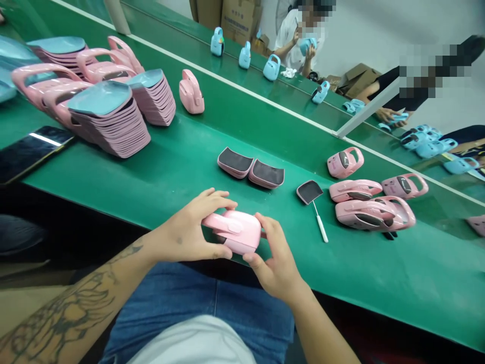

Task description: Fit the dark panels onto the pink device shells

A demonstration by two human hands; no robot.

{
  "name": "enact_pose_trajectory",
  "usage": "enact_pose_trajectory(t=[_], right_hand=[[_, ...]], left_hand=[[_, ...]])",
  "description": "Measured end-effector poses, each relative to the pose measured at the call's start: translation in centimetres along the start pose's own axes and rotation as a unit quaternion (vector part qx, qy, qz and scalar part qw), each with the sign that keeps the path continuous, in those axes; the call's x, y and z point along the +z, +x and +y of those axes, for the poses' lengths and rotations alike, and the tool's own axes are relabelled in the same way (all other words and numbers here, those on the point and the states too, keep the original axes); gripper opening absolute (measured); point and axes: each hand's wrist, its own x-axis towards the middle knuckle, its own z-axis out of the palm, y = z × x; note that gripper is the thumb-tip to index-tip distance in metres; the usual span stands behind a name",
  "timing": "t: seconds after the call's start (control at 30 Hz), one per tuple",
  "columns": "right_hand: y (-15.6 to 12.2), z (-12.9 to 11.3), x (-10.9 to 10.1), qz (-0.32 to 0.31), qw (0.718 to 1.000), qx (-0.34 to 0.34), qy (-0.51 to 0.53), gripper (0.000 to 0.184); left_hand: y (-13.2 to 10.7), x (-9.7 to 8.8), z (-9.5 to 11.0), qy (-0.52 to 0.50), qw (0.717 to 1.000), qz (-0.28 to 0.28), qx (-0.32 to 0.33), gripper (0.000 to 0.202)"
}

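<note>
The left hand (191,227) and right hand (278,260) pinch a glossy pink plastic loop-handled case (242,235) from either side at the near edge of the green bench (178,167); bench surface separates it from stacked, curved, black-faced pink panels (235,162) farther in.

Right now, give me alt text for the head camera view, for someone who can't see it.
Left hand and right hand grip a pink handled device at a green workbench's near edge. Curved panels stand stacked at the left; a white-handled tool and more pink devices lie at right. In the background, a person holds a blue device.
</note>
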Motion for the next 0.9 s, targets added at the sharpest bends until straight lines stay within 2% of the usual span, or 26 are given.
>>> enact_pose_trajectory(t=[0.1,0.27,0.43,0.67,0.9], right_hand=[[0.2,-0.3,0.2,0.000,1.000,0.015,0.011,0.066],[0.5,-0.9,1.5,0.002,0.992,0.075,0.103,0.067],[0.4,-1.4,3.8,0.063,0.977,0.096,0.181,0.069],[0.7,-1.9,6.1,0.173,0.952,0.098,0.231,0.063],[0.9,-2.3,6.0,0.177,0.939,0.118,0.269,0.061]], left_hand=[[0.2,0.2,0.1,-0.036,0.999,-0.008,-0.025,0.080],[0.4,0.2,0.7,-0.071,0.995,-0.016,-0.060,0.079],[0.1,0.3,1.4,-0.092,0.986,-0.027,-0.134,0.071],[-0.2,0.9,1.8,-0.125,0.987,0.026,-0.099,0.060],[-0.4,1.3,1.9,-0.169,0.979,0.041,-0.105,0.058]])
